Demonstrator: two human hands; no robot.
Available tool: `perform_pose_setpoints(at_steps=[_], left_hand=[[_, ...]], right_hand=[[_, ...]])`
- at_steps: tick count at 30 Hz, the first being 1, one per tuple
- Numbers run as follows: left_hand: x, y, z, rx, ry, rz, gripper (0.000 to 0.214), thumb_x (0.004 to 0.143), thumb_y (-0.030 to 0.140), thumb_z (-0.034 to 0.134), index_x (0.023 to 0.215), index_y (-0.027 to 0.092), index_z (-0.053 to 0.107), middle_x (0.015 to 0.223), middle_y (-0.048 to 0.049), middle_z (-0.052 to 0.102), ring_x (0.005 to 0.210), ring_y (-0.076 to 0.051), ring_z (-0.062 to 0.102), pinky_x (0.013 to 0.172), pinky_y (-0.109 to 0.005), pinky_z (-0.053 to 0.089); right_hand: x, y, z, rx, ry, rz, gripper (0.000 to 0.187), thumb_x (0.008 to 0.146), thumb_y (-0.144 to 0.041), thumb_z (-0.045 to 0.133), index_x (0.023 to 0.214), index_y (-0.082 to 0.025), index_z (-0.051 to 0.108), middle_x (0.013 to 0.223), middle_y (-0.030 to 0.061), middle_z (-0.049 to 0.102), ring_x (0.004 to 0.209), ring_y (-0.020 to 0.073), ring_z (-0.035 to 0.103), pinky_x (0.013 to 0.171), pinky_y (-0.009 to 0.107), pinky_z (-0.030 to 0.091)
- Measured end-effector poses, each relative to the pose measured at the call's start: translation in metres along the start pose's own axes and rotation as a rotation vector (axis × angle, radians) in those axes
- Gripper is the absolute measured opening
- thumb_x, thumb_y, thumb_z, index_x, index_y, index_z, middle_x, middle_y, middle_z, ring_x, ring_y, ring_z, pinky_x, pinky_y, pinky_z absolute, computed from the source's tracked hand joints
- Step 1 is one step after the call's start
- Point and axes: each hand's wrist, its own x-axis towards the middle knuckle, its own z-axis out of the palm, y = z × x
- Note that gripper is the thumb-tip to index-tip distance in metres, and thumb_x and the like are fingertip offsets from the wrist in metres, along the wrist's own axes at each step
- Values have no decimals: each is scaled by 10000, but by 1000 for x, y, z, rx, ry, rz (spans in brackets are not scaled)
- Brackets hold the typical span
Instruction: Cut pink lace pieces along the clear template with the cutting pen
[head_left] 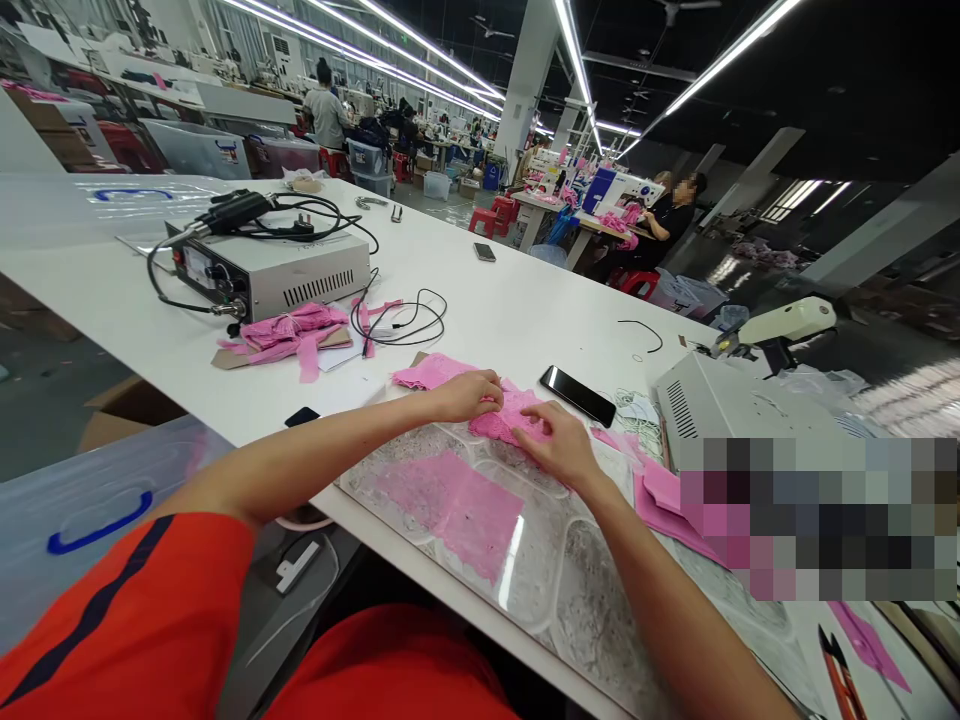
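My left hand [466, 396] is closed, thumb and fingers pinched together at a piece of pink lace fabric [498, 427]. At the right end of the same piece, my right hand [561, 443] bends its fingers and thumb round the fabric edge. More pink lace [429, 372] lies folded just beyond my left wrist. Nearer to me, a flat pink fabric panel [469, 515] with a crease down its middle rests on a clear plastic sheet [532, 590]. What lies under my fingertips is partly hidden.
A grey control box [300, 268] with coiled cables stands at the left, beside bundled pink fabric [292, 330]. A black phone [577, 396] lies beyond my right hand. At the right are another machine [739, 400], pink pieces [660, 490] and red-handled thread snips [840, 672]. People sit farther back.
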Motion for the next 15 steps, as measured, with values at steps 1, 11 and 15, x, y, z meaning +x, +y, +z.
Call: perform_pose_setpoints(at_steps=[1, 11, 15], left_hand=[[1, 1, 0, 4, 14, -2, 132, 938, 255, 577, 953, 148, 655, 1008, -45, 645, 890, -147, 629, 826, -323, 529], [-5, 28, 23, 157, 116, -65, 111, 858, 220, 589, 827, 184, 689, 903, -50, 643, 880, -190, 607, 798, -317, 472], [-3, 40, 28, 234, 140, -115, 148, 856, 263, 599, 786, 169, 690, 909, -83, 643, 899, -235, 596, 814, -379, 455]], right_hand=[[5, -6, 6, -13, -1, 3, 273, 693, -380, 685, 917, -224, 683, 890, 49, 678, 683, 157, 560, 655, 311, 451], [39, -6, -4, 29, 161, 186, 89, 693, -240, 548, 683, -205, 629, 628, -3, 651, 610, 147, 588, 642, 289, 447], [33, -5, -25, 76, 231, 240, 75, 675, -237, 545, 669, -204, 613, 596, -11, 644, 589, 145, 603, 626, 285, 465]])
